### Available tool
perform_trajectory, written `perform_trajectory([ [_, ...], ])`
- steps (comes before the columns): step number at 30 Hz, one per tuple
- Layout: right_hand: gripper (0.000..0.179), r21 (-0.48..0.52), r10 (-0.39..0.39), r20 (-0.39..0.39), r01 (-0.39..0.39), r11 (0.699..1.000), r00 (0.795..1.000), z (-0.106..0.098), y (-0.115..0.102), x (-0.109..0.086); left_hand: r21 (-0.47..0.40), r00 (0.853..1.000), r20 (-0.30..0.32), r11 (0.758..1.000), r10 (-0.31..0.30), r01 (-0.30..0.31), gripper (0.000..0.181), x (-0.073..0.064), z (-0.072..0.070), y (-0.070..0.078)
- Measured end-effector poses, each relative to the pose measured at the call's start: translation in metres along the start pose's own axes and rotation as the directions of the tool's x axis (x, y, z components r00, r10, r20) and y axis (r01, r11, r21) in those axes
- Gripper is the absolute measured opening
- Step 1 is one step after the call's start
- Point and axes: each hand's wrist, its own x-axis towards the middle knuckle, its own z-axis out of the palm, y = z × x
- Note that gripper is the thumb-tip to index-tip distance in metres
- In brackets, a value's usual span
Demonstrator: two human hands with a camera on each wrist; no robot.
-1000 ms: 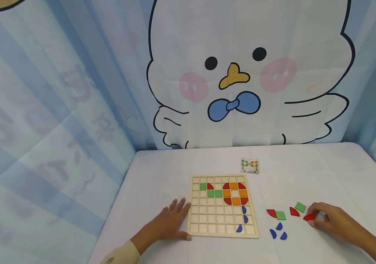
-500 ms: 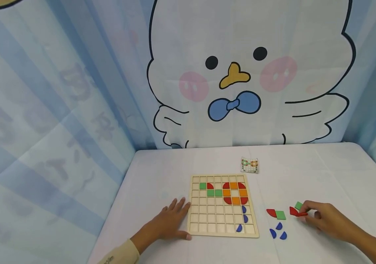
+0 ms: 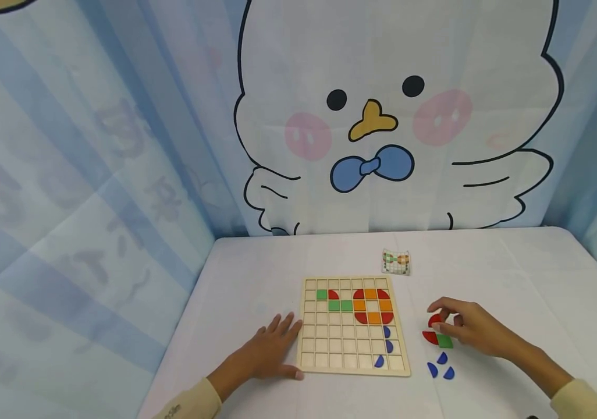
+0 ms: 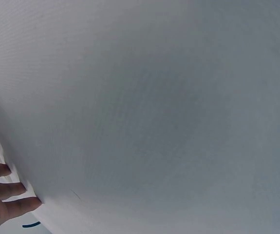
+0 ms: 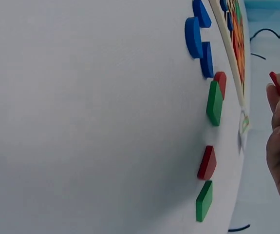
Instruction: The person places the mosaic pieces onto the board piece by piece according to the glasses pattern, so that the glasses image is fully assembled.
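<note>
Part-hidden red tile [image 3: 434, 319], long axis unclear, pinched by right hand [image 3: 470, 327] right of grid board [image 3: 335, 333]; left hand [image 3: 271, 351] spread at its left.

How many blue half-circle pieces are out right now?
6: two blue pieces in the rightmost column of the board, one in its bottom row, three on the table to its right. All show fully.

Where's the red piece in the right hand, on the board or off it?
Off: the right hand pinches the red piece beside the board; the right wrist view shows it clear of the table.
</note>
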Motion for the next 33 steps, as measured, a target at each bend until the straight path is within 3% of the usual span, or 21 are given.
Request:
perform_trajectory([
  [8, 0.027, 0.044, -0.024, 0.024, 0.023, 0.999, 0.999, 0.015, -0.019, 0.029, -0.001, 1.0, 0.003, 1.0, -0.005, 0.005, 0.109, 0.002, 0.002, -0.001],
  [12, 0.028, 0.048, -0.049, 0.074, 0.045, 0.998, 0.996, 0.021, -0.026, 0.044, 0.001, 1.0, 0.007, 1.0, -0.011, 0.011, 0.109, 0.001, 0.0, 0.0],
  [24, 0.025, 0.093, -0.177, 0.215, 0.16, 0.983, 0.96, 0.039, -0.049, 0.086, 0.025, 1.0, 0.013, 1.0, -0.009, 0.009, 0.108, 0.002, -0.001, -0.001],
  [33, 0.024, 0.056, -0.229, 0.219, 0.222, 0.973, 0.948, 0.053, -0.061, 0.112, 0.025, 1.0, 0.016, 1.0, 0.004, -0.004, 0.11, 0.006, 0.004, -0.005],
])
